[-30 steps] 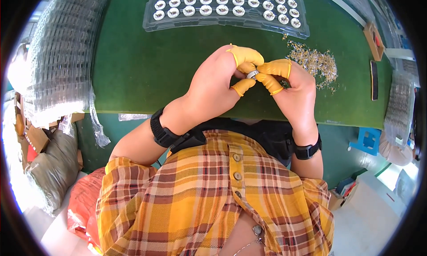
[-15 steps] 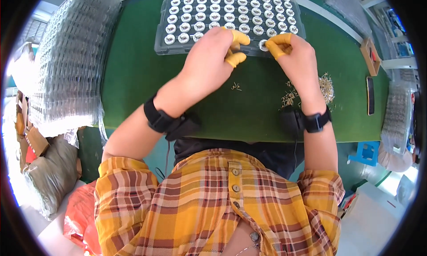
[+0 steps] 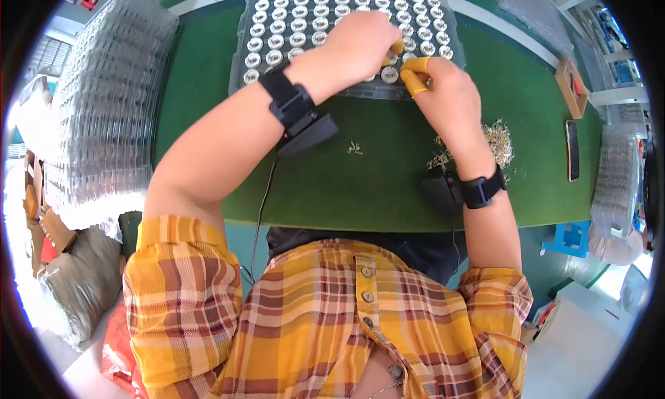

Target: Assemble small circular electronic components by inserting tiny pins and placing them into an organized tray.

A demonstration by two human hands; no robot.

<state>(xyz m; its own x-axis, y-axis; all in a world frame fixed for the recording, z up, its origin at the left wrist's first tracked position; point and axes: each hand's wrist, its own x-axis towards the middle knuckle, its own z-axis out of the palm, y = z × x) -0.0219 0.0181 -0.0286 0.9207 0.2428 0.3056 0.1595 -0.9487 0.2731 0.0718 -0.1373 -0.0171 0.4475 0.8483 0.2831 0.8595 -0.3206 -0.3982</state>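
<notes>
Across the far side of the green tabletop, head view: clear plastic tray holding rows of round white discs. Left hand, yellow finger cots on, bent over the tray; fingertips partly hidden, hold cannot be told. Right hand, likewise cotted, half-curled, thumb and fingertip close together just beside a near-edge disc; cannot tell whether gripping. Heap of small metal pieces beside right wrist.
</notes>
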